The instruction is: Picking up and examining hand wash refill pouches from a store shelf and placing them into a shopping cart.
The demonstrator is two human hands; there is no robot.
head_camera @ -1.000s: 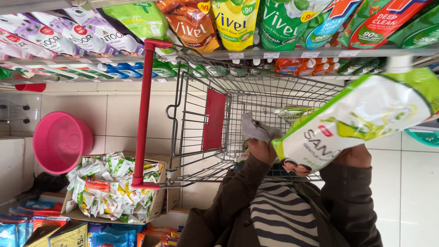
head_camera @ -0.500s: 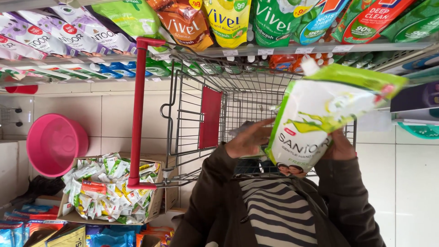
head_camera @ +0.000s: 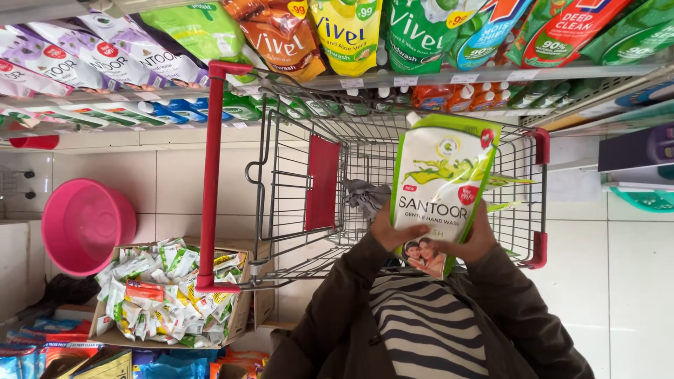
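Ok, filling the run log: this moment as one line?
both hands grip | left hand and right hand hold refill pouch upright | above cart

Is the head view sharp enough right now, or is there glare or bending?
Head view: evenly lit, pouch sharp in both hands, left and right; mild sheen on the shelf packs; wide-lens bending curves the cart and shelf edges; no motion blur.

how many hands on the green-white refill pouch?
2. Left hand grips the pouch at its lower left edge, right hand at its lower right, over the shopping cart.
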